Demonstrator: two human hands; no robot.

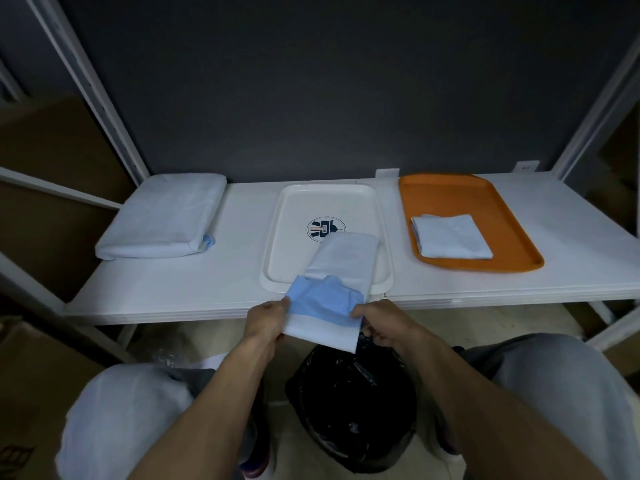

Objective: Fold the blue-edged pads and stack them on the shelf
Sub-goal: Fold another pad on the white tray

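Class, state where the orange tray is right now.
In the head view the orange tray lies on the right part of the white shelf, just right of the white tray, with a folded pad resting on it.

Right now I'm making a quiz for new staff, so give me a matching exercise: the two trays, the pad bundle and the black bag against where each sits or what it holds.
Things:
1 orange tray
2 white tray
3 pad bundle
4 black bag

Places:
A below the shelf's front edge
B holds a folded pad
C left end of the shelf
D under the far end of the blue-edged pad gripped by left hand and right hand

Pairs: 1-B, 2-D, 3-C, 4-A
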